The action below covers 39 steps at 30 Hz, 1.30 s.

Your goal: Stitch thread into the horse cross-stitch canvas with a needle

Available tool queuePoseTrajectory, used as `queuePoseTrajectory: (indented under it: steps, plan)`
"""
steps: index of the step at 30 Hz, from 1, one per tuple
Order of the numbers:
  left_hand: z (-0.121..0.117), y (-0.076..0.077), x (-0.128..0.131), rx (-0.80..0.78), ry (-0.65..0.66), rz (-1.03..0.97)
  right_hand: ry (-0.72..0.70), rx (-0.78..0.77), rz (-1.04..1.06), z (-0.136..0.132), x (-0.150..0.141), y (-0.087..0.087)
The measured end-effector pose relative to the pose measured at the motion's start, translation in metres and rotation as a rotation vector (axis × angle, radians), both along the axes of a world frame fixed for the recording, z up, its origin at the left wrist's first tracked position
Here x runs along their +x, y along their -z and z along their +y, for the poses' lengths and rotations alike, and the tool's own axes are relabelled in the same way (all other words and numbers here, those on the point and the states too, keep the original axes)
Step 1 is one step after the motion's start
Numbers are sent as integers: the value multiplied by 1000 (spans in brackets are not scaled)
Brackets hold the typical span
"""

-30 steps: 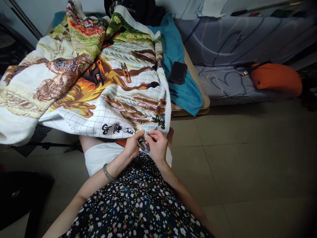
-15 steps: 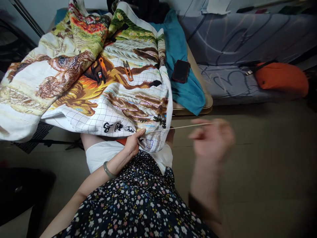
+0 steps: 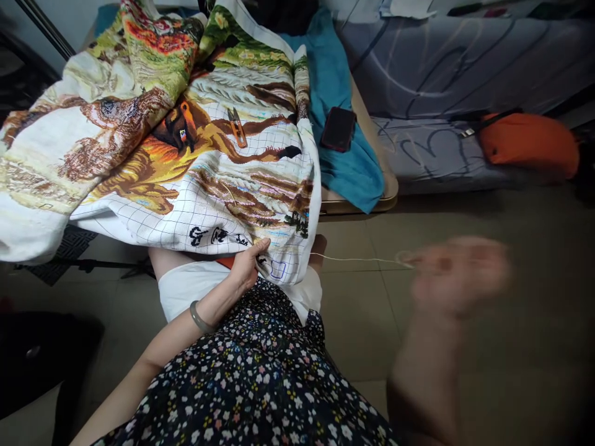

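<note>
A large cross-stitch cloth (image 3: 186, 223) with a partly stitched animal picture and a printed grid lies over my lap and the surface ahead. My left hand (image 3: 246, 265) grips its near edge, thumb on top and the other fingers hidden underneath. From the cloth's lower right corner a pale thread (image 3: 348, 257) runs out to the right, slightly slack, with a small loop near my right hand (image 3: 460, 275). That hand is smeared by motion, but its fingers look closed on the thread. Orange thread snips (image 3: 237, 129) rest on the cloth.
A dark phone (image 3: 339, 129) lies on a teal cloth (image 3: 362, 179) beside the stitching. Farther right, an orange bag (image 3: 530, 147) sits by a grey patterned sofa (image 3: 432, 74). Tiled floor (image 3: 353, 322) shows at the right.
My right hand has moved farther right and a little down, drawing more thread away from the cloth. The thread was straighter before and now sags slightly. My left hand keeps its hold.
</note>
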<state>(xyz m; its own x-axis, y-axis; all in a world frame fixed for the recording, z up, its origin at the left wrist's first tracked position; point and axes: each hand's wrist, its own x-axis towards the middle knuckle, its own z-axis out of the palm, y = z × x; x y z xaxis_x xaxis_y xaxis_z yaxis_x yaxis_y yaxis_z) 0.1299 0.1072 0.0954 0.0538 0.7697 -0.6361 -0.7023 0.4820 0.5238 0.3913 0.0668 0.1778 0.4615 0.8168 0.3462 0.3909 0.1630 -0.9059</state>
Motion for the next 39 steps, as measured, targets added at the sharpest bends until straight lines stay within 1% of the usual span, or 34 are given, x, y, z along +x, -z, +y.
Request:
queuePoseTrajectory:
  steps: [1,2,3,4,5,6,8,10,12,21,24,28,30,39]
  plan:
    - [0,0,-1,0,16,-5,-20,-24,99,3,-22,13]
    - [0,-1,-1,1,32,-10,-158,-166,135,4,-45,25]
    - [0,-1,-2,3,46,-13,-329,-308,133,3,-68,36]
    - [0,-1,-2,4,56,-13,-441,-371,94,2,-88,44]
    - [0,-1,-3,5,62,-11,-509,-388,30,2,-104,52]
    - [0,-1,-3,6,64,-8,-535,-386,-35,1,-117,57]
    - [0,-1,-4,4,68,-1,-503,-351,-138,2,-130,63]
    - [0,-1,-3,1,75,4,-451,-340,-179,5,-133,63]
    - [0,-1,-3,2,78,3,-431,-347,-189,7,-131,63]
    - [0,-1,-3,-3,79,-3,-440,-323,-238,12,-130,64]
    - [0,-1,-2,5,64,-1,-409,-311,-331,13,-133,63]
    - [0,-1,0,-3,23,16,-329,-300,-469,13,-139,62]
    - [1,-1,0,-8,15,23,-317,-301,-462,12,-141,62]
    - [0,-3,0,1,36,4,-366,-330,-285,10,-139,59]
